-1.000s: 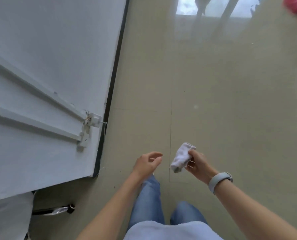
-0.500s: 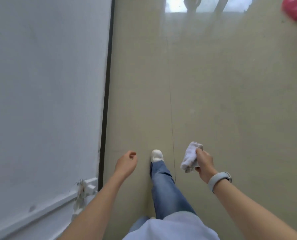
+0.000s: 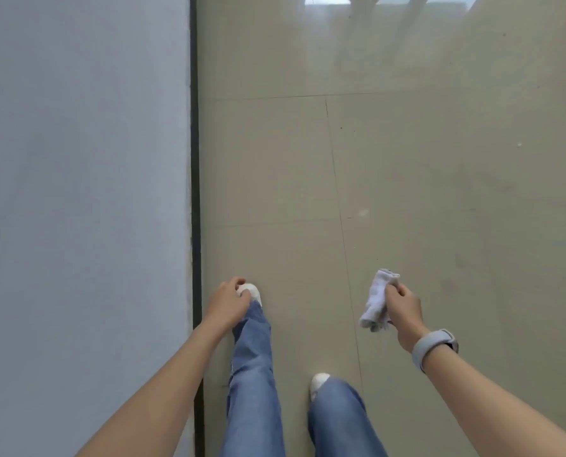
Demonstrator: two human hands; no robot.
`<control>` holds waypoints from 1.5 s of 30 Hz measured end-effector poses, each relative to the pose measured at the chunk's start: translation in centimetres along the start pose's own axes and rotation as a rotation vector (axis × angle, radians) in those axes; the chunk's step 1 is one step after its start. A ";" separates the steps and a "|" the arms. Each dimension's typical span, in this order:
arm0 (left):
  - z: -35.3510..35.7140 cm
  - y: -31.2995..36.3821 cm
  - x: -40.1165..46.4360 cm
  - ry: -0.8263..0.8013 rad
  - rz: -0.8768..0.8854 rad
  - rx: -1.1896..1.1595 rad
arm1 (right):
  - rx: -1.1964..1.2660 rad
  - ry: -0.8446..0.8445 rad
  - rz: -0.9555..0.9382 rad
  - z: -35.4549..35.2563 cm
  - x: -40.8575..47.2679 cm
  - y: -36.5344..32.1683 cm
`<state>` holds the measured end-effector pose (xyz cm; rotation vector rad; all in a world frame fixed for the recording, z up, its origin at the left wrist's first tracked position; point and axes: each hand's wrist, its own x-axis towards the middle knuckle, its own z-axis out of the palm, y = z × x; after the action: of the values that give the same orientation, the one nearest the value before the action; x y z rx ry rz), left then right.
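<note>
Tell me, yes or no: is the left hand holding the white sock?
No, the right hand grips the white sock; the left hand holds nothing.

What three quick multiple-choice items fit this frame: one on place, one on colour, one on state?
1. Where is the white cloth?
A) pinched in the right hand
B) lying on the tiles
C) tucked in a pocket

2. What colour is the wristband?
A) red
B) grey
C) black

3. What state is the left hand in?
A) pinching the cloth
B) pressed flat on the wall
C) loosely curled, holding nothing

Answers:
1 A: the thumb and fingers close on the cloth, which hangs clear of the floor.
2 B: the band on the right wrist is pale grey.
3 C: the fingers curl in with no grip on anything.
</note>
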<state>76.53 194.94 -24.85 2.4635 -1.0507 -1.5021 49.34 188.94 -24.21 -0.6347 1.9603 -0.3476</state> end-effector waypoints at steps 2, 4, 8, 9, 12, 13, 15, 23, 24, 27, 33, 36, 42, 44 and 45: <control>-1.4 0.5 7.0 0.005 0.037 0.050 | -0.012 0.010 -0.018 4.5 4.8 -1.7; -2.0 0.5 13.6 0.020 0.059 0.095 | -0.047 0.005 -0.036 9.1 9.8 -2.7; 1.0 -1.0 26.6 -0.006 0.093 0.206 | -0.232 -0.077 -0.204 17.6 20.2 -1.9; 2.5 -1.6 29.6 -0.020 0.092 0.225 | -0.321 -0.107 -0.273 19.4 22.8 -1.3; 7.5 -3.4 38.6 -0.044 0.096 0.283 | -0.582 -0.153 -0.443 23.6 31.8 1.3; 9.1 -3.8 41.4 -0.054 0.102 0.313 | -0.643 -0.146 -0.460 24.5 35.0 2.2; 12.0 -4.2 46.4 -0.066 0.107 0.361 | -0.751 -0.057 -0.481 25.3 41.2 3.2; 15.9 -7.6 59.7 0.300 0.169 0.502 | -0.890 0.371 -0.539 30.6 56.7 3.4; 15.9 -8.4 60.2 0.327 0.168 0.492 | -0.898 0.378 -0.639 32.4 56.1 4.3; 16.0 -9.5 61.0 0.388 0.180 0.463 | -0.914 -0.017 -0.911 38.5 49.3 9.0; 16.0 -9.4 61.6 0.489 0.191 0.373 | -1.153 -0.500 -1.530 39.8 46.0 13.5; 15.1 -9.2 61.9 0.558 0.229 0.338 | -1.093 -0.172 -1.366 35.4 52.3 6.0; 12.9 -9.8 63.3 0.538 0.097 0.320 | -0.812 0.357 -0.721 38.6 57.7 -3.9; 12.4 -10.2 63.6 0.504 0.061 0.317 | -0.888 0.229 -1.001 43.1 54.7 -0.8; 12.2 -10.5 63.7 0.493 0.054 0.319 | -0.914 0.075 -1.216 44.7 51.9 1.7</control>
<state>90.41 169.19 -83.71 2.7655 -1.3060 -0.6840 70.07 162.09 -83.77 -2.4163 1.4934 -0.1546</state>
